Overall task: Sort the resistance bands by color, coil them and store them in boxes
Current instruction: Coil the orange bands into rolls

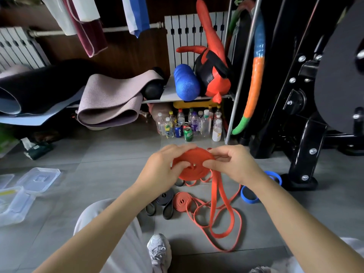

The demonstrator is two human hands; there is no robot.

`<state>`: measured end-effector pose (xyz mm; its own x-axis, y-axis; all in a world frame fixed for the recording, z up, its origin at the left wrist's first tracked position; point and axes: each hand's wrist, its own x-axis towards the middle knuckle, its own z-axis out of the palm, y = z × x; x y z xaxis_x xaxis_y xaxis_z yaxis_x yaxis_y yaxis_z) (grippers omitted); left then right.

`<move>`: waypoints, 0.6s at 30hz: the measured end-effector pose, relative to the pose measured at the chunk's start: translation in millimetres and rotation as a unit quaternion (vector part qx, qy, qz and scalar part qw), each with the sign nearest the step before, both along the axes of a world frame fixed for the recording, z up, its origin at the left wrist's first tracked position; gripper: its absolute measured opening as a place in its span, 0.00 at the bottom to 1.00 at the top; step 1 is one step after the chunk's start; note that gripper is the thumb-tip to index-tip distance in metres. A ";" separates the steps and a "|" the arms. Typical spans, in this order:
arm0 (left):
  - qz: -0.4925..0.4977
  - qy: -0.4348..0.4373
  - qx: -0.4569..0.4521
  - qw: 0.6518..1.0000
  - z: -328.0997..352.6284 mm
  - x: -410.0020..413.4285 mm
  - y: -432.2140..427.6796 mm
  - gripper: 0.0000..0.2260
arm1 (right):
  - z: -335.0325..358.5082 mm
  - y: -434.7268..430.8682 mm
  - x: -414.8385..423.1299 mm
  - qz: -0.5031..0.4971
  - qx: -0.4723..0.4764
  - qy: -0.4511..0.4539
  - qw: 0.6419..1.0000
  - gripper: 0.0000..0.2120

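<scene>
A partly wound red band coil is held above the floor between both hands. My left hand grips its left side with the thumb on its face. My right hand pinches its right edge, where the band's loose tail hangs down to the floor. Below lie a smaller wound red coil, loose thin red bands, black band coils and two blue coils. Clear plastic boxes sit at the left.
A clear lid lies beside the boxes. Bottles and cans stand under a shelf holding rolled mats and a blue foam roller. A black gym machine fills the right. My knee and a shoe are in front.
</scene>
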<state>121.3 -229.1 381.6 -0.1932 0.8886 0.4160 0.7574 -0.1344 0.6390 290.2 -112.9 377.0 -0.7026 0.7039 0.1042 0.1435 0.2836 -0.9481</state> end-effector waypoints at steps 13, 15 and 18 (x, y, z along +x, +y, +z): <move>0.061 -0.194 0.004 0.979 -0.2 10.5 4.3 0.20 | -4.7 -6.5 -7.9 -0.040 -0.085 0.111 0.989 0.11; 0.037 0.029 0.012 0.999 2.0 -0.4 1.2 0.25 | -3.9 -1.7 -8.0 -0.016 -0.049 0.049 0.997 0.11; -0.033 0.222 -0.022 0.974 7.1 -7.6 2.0 0.25 | 2.7 1.1 -11.1 0.019 0.025 -0.014 0.999 0.12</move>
<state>113.7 -227.1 388.7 0.0550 0.9116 0.4075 0.9512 -0.1719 0.2561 279.1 -111.7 379.7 -0.7313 0.6716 0.1187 0.1579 0.3361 -0.9285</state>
